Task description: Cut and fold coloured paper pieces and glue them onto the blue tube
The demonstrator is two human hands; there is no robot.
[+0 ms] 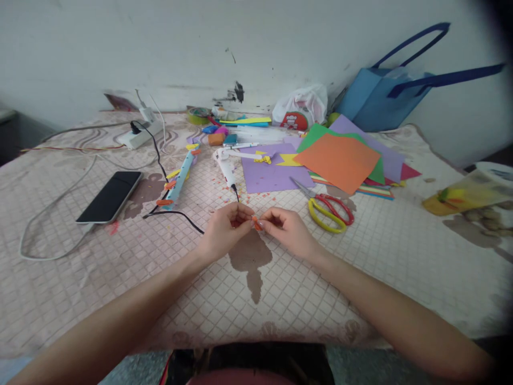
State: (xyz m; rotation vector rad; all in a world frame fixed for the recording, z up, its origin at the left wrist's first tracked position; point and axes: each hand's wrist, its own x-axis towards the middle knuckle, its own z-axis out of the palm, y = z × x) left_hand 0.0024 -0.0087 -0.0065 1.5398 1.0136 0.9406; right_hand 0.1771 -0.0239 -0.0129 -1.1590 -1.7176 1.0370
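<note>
A small orange piece (257, 223), perhaps folded paper, is pinched between the fingertips of my left hand (225, 229) and my right hand (286, 229). Both hands meet just above the middle of the table, each closed on that piece. Beyond them lies a white glue gun (225, 168) with a black cord, beside a purple paper sheet (260, 179). Scissors (326, 211) with red and yellow handles rest right of my right hand. To the left, a light blue strip (180, 179) carries several orange and yellow bits.
A phone (110, 198) on a white cable lies left, below a power strip (140, 136). Coloured sheets (340, 160) are piled at the right. A blue bag (377, 99), a plastic bag (302, 109) and a tilted cup (465, 192) stand around the patterned cloth (320, 299).
</note>
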